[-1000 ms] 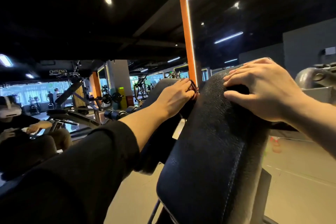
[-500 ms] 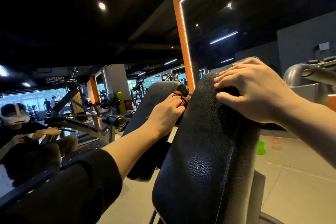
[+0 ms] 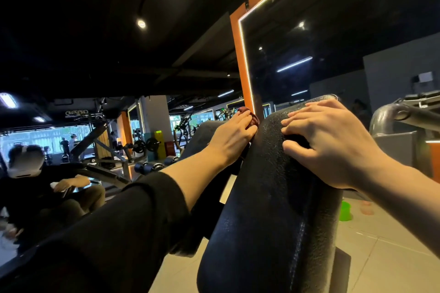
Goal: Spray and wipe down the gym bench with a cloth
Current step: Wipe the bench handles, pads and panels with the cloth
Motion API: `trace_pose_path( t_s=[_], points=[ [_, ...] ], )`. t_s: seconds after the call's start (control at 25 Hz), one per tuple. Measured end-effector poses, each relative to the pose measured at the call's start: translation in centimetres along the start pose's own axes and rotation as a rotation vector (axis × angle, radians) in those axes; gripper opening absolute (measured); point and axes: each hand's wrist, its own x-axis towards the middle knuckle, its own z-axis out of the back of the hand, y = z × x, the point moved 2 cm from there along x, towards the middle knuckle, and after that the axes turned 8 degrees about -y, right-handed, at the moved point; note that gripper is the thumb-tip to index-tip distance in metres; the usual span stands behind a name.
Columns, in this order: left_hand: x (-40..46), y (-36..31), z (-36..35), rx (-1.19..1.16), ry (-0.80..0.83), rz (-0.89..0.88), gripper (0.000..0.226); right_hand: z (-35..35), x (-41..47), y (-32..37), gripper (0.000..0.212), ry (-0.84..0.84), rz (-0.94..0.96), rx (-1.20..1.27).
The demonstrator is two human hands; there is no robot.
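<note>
My left hand (image 3: 234,135) presses a dark red cloth (image 3: 252,118) against the upright black bench pad's (image 3: 266,209) left edge, my right hand (image 3: 333,143) steadies its top with fingers relaxed; wiping looks underway, lower pad left

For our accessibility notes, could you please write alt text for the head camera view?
A person's left hand presses a dark red cloth against the side edge of a black padded gym bench, while the right hand rests on its top. Gym machines and an orange-framed mirror stand behind.
</note>
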Motion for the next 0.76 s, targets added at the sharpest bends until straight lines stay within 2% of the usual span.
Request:
trace_pose_path(
  t_s=[0.16,0.28,0.44,0.52,0.64,0.76],
  points=[
    [1.9,-0.4,-2.1,-0.037,0.147,0.067,0.04,0.0,-0.2,-0.4,0.057,-0.016,-0.012,0.026],
    [0.3,0.0,-2.0,-0.072,0.07,0.027,0.032,0.0,-0.2,-0.6,0.06,0.004,-0.019,0.054],
    [-3.7,0.0,-1.5,-0.085,0.062,-0.057,0.017,0.3,-0.2,-0.4,0.061,0.014,-0.019,0.031],
    [-4.1,0.2,-0.8,-0.084,0.103,-0.069,0.019,0.2,-0.1,-0.4,0.064,0.035,-0.026,0.018],
    [-1.4,0.4,0.6,-0.064,0.028,-0.025,0.026,0.1,-0.1,-0.3,0.063,0.038,-0.039,0.002],
    [1.1,0.6,-0.2,-0.019,0.06,-0.004,0.029,0.1,-0.1,-0.4,0.064,0.032,-0.041,-0.005]
  ],
)
